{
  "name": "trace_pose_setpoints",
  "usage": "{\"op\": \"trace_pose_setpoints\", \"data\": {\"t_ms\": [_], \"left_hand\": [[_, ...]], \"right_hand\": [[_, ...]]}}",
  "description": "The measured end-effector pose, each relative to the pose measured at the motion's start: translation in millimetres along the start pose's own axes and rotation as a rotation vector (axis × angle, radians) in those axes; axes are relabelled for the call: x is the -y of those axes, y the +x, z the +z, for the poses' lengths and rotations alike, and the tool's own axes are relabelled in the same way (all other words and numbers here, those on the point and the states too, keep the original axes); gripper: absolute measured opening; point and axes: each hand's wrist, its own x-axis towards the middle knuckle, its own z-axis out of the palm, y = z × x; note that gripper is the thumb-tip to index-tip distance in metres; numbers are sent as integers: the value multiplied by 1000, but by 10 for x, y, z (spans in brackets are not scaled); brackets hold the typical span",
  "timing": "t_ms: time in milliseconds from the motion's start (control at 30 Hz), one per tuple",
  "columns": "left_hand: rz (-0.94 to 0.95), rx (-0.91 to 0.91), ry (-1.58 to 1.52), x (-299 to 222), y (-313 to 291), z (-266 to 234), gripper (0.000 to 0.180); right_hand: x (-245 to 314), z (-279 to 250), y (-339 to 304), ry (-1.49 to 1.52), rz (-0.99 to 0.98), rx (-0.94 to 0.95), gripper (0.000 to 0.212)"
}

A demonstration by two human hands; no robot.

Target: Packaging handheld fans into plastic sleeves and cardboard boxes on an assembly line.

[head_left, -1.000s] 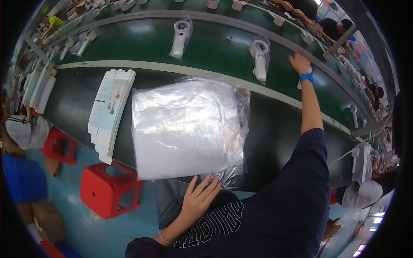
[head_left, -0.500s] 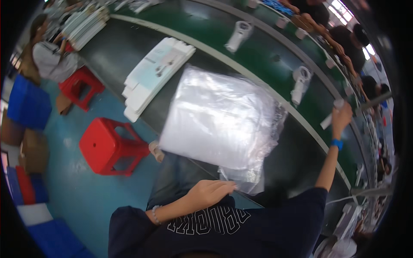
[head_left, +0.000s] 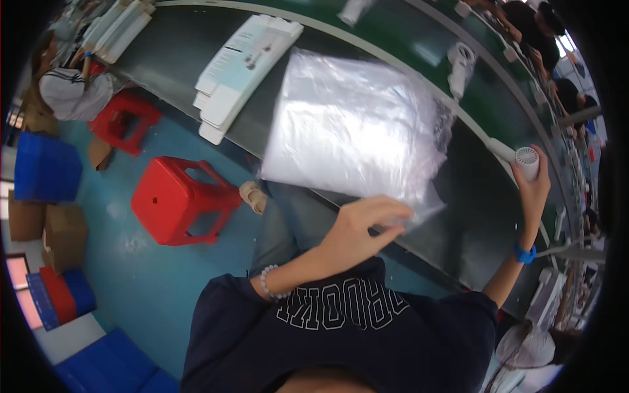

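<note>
- Left hand [head_left: 372, 226] pinches a clear bag [head_left: 429, 206] by its edge.
- Right hand [head_left: 538, 183] curls round a white fan [head_left: 526, 159] (handle pointing left).
- On the green belt [head_left: 420, 38], another bag [head_left: 460, 80] holds a second fan [head_left: 463, 54].

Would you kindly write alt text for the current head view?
A person's right hand holds a white handheld fan, while the left hand pinches a corner of clear plastic bags on a dark table. Red stools stand at left.

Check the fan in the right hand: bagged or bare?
Looks bare: on the fan in the right hand, no film shows over the grille or handle.
</note>
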Motion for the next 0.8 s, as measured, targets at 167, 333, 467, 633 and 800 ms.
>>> {"op": "trace_pose_setpoints", "data": {"t_ms": [167, 333, 467, 633, 800], "left_hand": [[-34, 69, -91, -22, 88, 78, 47], [62, 134, -34, -53, 51, 217, 56], [129, 164, -58, -45, 32, 413, 59], [182, 226, -100, 38, 51, 584, 66], [189, 266, -91, -23, 88, 487, 74]], "right_hand": [[914, -455, -726, 654, 105, 100, 81], [1454, -400, -948, 467, 50, 223, 65], [1592, -222, -1153, 431, 137, 73, 58], [1593, -124, -1371, 998, 470, 383, 50], [1509, -158, -1406, 1203, 517, 534, 62]]}}
